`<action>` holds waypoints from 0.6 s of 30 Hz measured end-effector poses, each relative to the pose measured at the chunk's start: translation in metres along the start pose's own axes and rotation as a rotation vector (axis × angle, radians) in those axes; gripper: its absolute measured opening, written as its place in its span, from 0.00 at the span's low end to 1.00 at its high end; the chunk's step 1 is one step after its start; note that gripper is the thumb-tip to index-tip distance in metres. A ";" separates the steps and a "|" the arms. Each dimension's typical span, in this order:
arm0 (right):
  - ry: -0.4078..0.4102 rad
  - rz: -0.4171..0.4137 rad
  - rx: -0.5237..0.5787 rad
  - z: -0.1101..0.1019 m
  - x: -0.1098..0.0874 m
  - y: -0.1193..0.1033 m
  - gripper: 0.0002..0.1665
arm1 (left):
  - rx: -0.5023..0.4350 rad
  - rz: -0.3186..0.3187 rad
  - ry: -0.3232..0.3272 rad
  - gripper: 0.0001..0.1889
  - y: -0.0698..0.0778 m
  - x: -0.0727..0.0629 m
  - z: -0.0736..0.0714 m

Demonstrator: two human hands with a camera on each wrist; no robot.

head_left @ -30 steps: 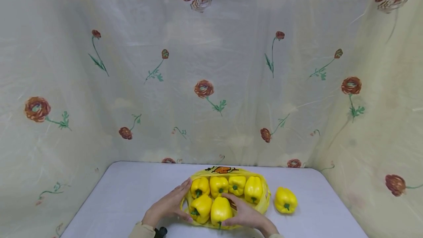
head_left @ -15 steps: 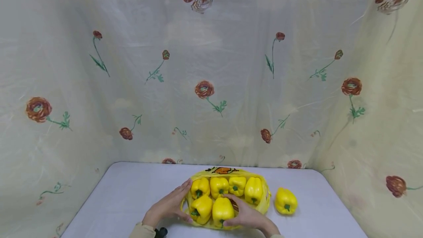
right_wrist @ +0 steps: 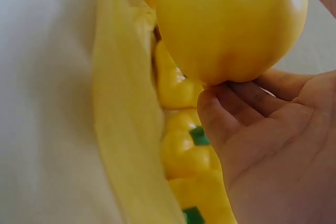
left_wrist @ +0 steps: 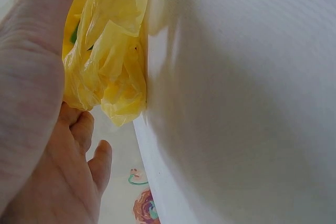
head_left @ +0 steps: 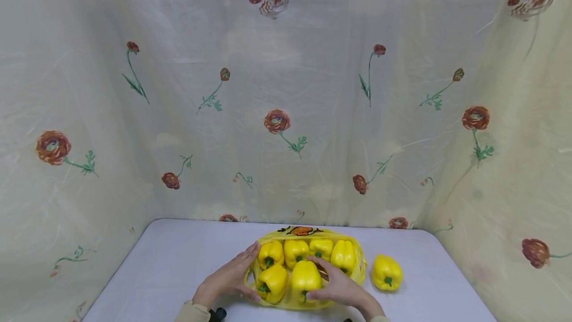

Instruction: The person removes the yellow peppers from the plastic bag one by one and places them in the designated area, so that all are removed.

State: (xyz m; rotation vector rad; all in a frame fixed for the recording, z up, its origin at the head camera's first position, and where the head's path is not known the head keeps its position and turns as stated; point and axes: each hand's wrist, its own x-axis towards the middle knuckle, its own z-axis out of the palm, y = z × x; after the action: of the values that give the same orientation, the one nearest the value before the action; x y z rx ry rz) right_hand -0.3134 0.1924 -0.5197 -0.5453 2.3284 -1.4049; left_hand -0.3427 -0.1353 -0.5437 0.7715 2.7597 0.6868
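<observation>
A yellow plastic bag with an orange print lies on its side on the table, its mouth toward me. Several yellow bell peppers with green stems sit inside it in a back row, and another pepper lies at the front left. My right hand holds a bell pepper between thumb and fingers at the bag's mouth. In the right wrist view this pepper is above the others. My left hand holds the bag's left side, thumb in front; the bag hides some fingertips.
One loose yellow bell pepper lies on the white table to the right of the bag. A floral curtain hangs behind the table and along both sides. A small black object is at my left wrist.
My right hand has moved the held pepper slightly right and up, away from the front-left pepper. My left hand and the bag have stayed put.
</observation>
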 end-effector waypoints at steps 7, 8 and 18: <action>0.068 0.018 -0.003 -0.015 -0.008 -0.007 0.52 | 0.002 0.005 0.005 0.67 0.000 0.000 0.000; 0.083 0.018 -0.002 -0.017 -0.010 -0.008 0.52 | -0.001 0.000 0.003 0.67 0.001 0.000 0.001; 0.200 0.003 0.025 -0.044 -0.031 -0.017 0.50 | -0.014 -0.034 -0.002 0.68 0.002 0.002 0.002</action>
State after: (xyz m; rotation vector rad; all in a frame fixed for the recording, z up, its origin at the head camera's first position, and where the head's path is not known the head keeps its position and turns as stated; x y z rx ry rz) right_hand -0.3065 0.2341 -0.4820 -0.4099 2.4595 -1.5494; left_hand -0.3431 -0.1323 -0.5448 0.7197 2.7569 0.6975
